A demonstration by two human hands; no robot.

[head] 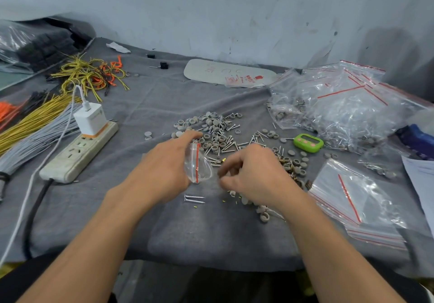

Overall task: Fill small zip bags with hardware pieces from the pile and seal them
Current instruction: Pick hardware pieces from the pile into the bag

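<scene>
My left hand [164,161] pinches a small clear plastic zip bag with a red seal stripe [197,165], holding it just above the grey cloth-covered table [211,232] with its mouth turned toward my right hand [253,175]. That hand is curled, fingers bunched as if gathering pieces, though I cannot tell what, if anything, sits inside them. The loose pile of grey round caps and silver screws [218,136] lies just beyond both hands, and two separate silver screws [194,199] rest on the cloth near my left wrist. The bag looks nearly empty, so I judge the filling is only starting. To do it well I would keep the bag's mouth spread wide with thumb and forefinger, bring the bunched fingers right over the opening before releasing, and count the pieces. A stack of empty clear zip bags [352,199] waits to the right.
</scene>
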